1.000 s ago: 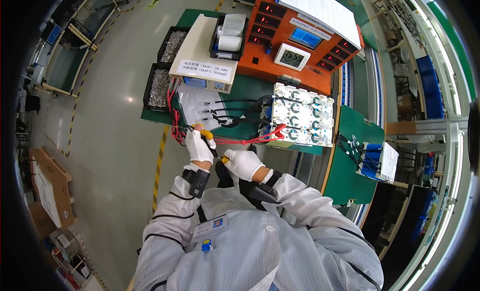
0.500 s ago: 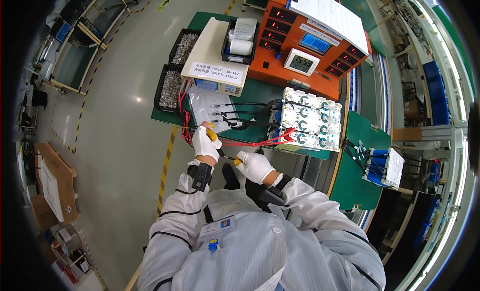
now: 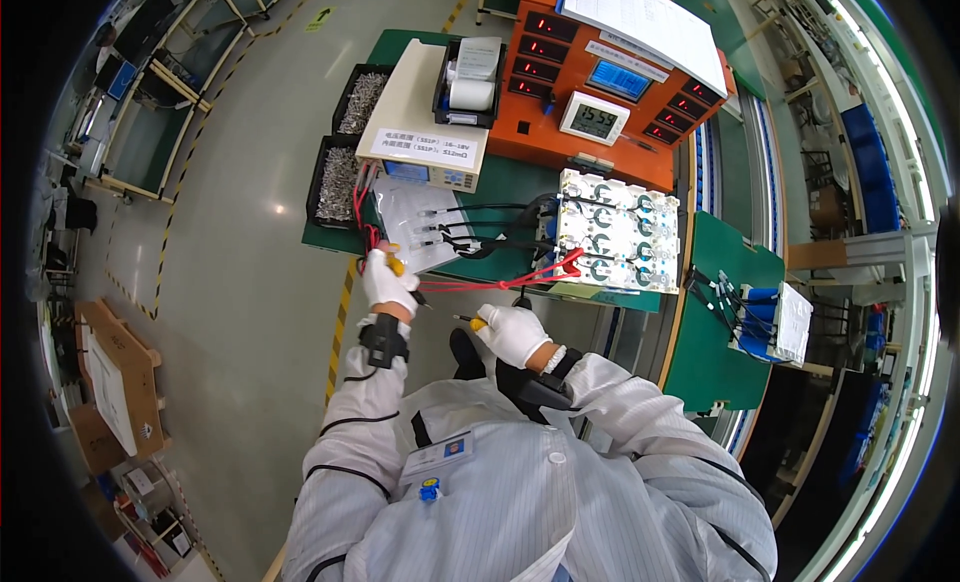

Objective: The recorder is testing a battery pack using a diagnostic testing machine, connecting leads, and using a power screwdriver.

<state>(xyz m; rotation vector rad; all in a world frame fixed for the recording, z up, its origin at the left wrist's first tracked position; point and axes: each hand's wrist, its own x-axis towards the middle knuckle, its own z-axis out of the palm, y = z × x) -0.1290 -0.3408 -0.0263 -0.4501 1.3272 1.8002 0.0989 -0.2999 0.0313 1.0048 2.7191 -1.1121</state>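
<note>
My left hand [image 3: 388, 283], in a white glove with yellow fingertip covers, is closed on a black test probe [image 3: 422, 300] at the bench's front edge. My right hand [image 3: 513, 335], gloved the same way, pinches a second dark probe [image 3: 464, 318]. The two tips point toward each other with a gap between them. Red leads [image 3: 500, 285] stretch from beside my left hand to the white battery module [image 3: 620, 232]. More red wires [image 3: 362, 207] hang from the beige tester [image 3: 415, 112]. Black cables [image 3: 480, 225] with connectors lie left of the module.
An orange panel [image 3: 530, 132] with red digit displays and a clock [image 3: 594, 118] stands behind the module. Two black bins [image 3: 318, 182] of small metal parts sit left of the tester. Another blue-and-white module [image 3: 780, 324] rests on the right-hand green bench [image 3: 715, 367].
My left hand has moved left with its probe, so the probe tips, close together before, are now apart. My right hand has barely moved. The view has shifted slightly.
</note>
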